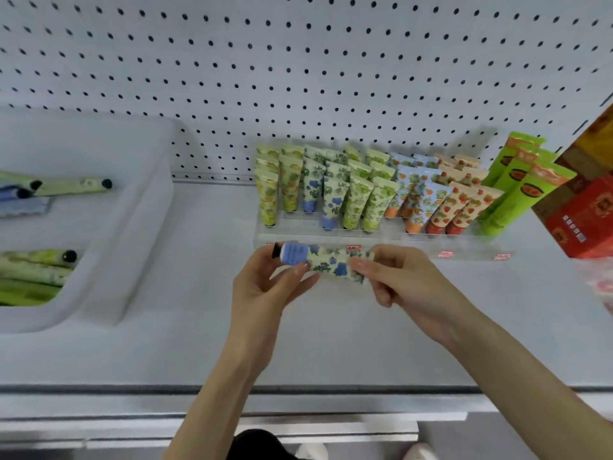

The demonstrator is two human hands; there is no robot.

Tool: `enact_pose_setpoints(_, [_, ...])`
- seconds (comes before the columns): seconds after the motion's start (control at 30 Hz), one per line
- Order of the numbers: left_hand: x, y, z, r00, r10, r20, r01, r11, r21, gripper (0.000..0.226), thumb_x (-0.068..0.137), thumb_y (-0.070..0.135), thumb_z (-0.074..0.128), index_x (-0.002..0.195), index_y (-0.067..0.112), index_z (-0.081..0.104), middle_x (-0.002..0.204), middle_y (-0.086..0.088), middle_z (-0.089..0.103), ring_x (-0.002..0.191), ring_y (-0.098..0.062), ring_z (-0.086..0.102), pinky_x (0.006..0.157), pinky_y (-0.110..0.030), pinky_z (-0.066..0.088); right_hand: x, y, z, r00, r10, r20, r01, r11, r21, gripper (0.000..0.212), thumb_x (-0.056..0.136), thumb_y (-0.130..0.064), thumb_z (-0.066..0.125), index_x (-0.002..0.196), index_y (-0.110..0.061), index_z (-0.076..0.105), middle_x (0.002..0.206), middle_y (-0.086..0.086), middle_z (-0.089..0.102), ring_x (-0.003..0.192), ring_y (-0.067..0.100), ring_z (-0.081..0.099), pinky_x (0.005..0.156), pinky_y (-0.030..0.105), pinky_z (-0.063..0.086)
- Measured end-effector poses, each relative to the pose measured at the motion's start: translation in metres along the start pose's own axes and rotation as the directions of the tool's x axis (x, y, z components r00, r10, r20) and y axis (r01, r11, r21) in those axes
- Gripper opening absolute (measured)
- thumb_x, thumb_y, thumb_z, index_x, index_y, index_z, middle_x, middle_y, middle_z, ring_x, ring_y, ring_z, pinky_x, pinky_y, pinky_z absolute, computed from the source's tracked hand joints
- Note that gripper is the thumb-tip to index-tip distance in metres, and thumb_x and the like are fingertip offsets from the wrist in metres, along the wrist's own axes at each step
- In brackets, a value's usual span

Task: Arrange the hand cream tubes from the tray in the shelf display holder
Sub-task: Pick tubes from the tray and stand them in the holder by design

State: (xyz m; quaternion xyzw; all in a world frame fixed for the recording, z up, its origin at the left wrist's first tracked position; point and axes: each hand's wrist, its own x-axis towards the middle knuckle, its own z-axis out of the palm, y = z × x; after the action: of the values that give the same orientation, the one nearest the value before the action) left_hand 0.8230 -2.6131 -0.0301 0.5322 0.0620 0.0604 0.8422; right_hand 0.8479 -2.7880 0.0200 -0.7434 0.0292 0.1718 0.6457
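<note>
Head view. I see both hands raised in front of the shelf (215, 327), just short of the display holder (398, 252).

1. The left hand (265, 287) pinches the hand cream tube (326, 265) at its blue cap end. The thumb is on the side facing me and the fingers curl behind. The black cap sticks out past the fingertips on the outer side of that hand.
2. The right hand (398, 283) pinches the flat crimped end of the same tube between thumb and forefinger. The other fingers are loosely curled.
3. The tube lies crosswise between the two hands, roughly level and held off the shelf, with the blue-flower print towards me.

The display holder is clear and stepped, and sits just beyond the hands. The stocked tubes (358, 194) stand in it cap down, in rows. Yellow-fruit prints are beyond the left hand, then blue-flower and green prints. Orange-fruit and strawberry prints are beyond the right hand.

The white tray (139, 227) sits well out to the left of the left hand. The loose tubes (76, 185) lie flat in it with their black caps pointing towards the hands.

Tall green tubes (520, 187) stand to the right of the right hand, just beside the holder. The red and orange boxes (580, 217) are further right. A pegboard panel (298, 61) backs the shelf.
</note>
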Motion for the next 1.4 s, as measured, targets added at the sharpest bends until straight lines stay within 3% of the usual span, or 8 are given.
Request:
enact_pose_setpoints(0.1, [0.006,0.002,-0.012,1.0,-0.015,0.012,0.015,1.0,-0.004,0.029,0.073,0.012,0.066,0.1,0.002,0.065,0.101,-0.02,0.069,0.09,-0.028,0.07,0.08,-0.033,0.057,0.004,-0.007,-0.001,0.994,-0.06,-0.089,0.055,0.997,-0.06,0.037,0.076,-0.027,0.073,0.043,-0.022,0.056,0.042,-0.008,0.039,0.041,0.01,0.031,0.045,0.021,0.028])
enact_pose_setpoints(0.2, [0.012,0.002,-0.017,0.999,-0.029,0.031,0.029,1.0,0.0,0.031,0.072,0.013,0.067,0.099,-0.001,0.064,0.1,-0.018,0.071,0.091,-0.027,0.071,0.079,-0.03,0.056,0.006,-0.009,-0.001,0.983,-0.107,-0.15,0.099,0.993,-0.064,0.025,0.077,-0.028,0.073,0.055,-0.019,0.065,0.045,-0.007,0.039,0.044,0.012,0.031,0.045,0.019,0.03])
enact_pose_setpoints(0.33, [0.014,-0.004,-0.026,0.999,-0.037,0.0,0.037,0.997,-0.067,0.025,0.072,0.009,0.067,0.095,-0.002,0.063,0.098,-0.018,0.072,0.092,-0.026,0.07,0.079,-0.025,0.055,0.005,-0.006,0.005,0.979,-0.151,-0.138,0.141,0.987,-0.076,0.009,0.079,-0.018,0.074,0.07,-0.017,0.073,0.059,-0.007,0.059,0.058,0.011,0.052,0.049,0.02,0.042])
enact_pose_setpoints(0.5, [0.02,0.003,-0.039,0.995,0.092,-0.046,-0.074,0.951,0.3,0.022,0.078,0.016,0.072,0.099,0.012,0.066,0.1,-0.002,0.072,0.094,-0.008,0.068,0.077,-0.016,0.052,0.017,-0.029,0.002,0.96,-0.234,-0.152,0.216,0.968,-0.131,0.005,0.074,-0.004,0.075,0.076,-0.008,0.073,0.063,0.001,0.071,0.061,0.013,0.067,0.057,0.018,0.053])
enact_pose_setpoints(0.6, [0.04,0.006,-0.056,0.957,0.234,-0.173,-0.119,0.857,0.501,0.048,0.077,0.036,0.069,0.12,0.019,0.055,0.12,0.006,0.061,0.11,-0.001,0.058,0.097,-0.021,0.046,0.031,-0.054,-0.003,0.903,-0.379,-0.201,0.306,0.897,-0.319,0.009,0.072,-0.006,0.078,0.074,-0.012,0.072,0.058,-0.007,0.068,0.053,0.006,0.061,0.052,0.013,0.049])
enact_pose_setpoints(0.8, [0.068,-0.013,-0.063,0.997,0.068,0.047,-0.074,0.487,0.87,0.09,0.079,0.062,0.062,0.149,0.017,0.027,0.153,0.002,0.034,0.142,-0.013,0.027,0.119,-0.033,0.014,0.062,-0.081,0.008,0.851,-0.516,-0.096,0.306,0.636,-0.708,0.012,0.074,-0.024,0.079,0.084,-0.02,0.072,0.072,-0.015,0.059,0.06,0.0,0.051,0.056,0.006,0.038])
enact_pose_setpoints(0.93, [0.073,-0.023,-0.068,0.982,0.084,0.169,-0.186,0.284,0.94,0.104,0.069,0.084,0.029,0.15,0.018,0.027,0.153,0.004,0.036,0.142,-0.009,0.028,0.12,-0.032,0.0,0.086,-0.082,0.019,0.826,-0.563,-0.041,0.281,0.474,-0.835,0.017,0.077,-0.029,0.076,0.09,-0.019,0.072,0.086,0.0,0.047,0.074,0.009,0.045,0.067,0.022,0.035])
enact_pose_setpoints(1.4, [0.074,-0.022,-0.072,0.97,0.121,0.209,-0.235,0.284,0.93,0.095,0.075,0.079,0.018,0.149,0.021,0.029,0.152,0.003,0.039,0.141,-0.009,0.029,0.12,-0.032,0.003,0.112,-0.064,0.031,0.84,-0.543,-0.008,0.212,0.342,-0.915,0.018,0.078,-0.035,0.073,0.088,-0.02,0.073,0.072,-0.015,0.032,0.078,0.012,0.041,0.066,0.026,0.029])
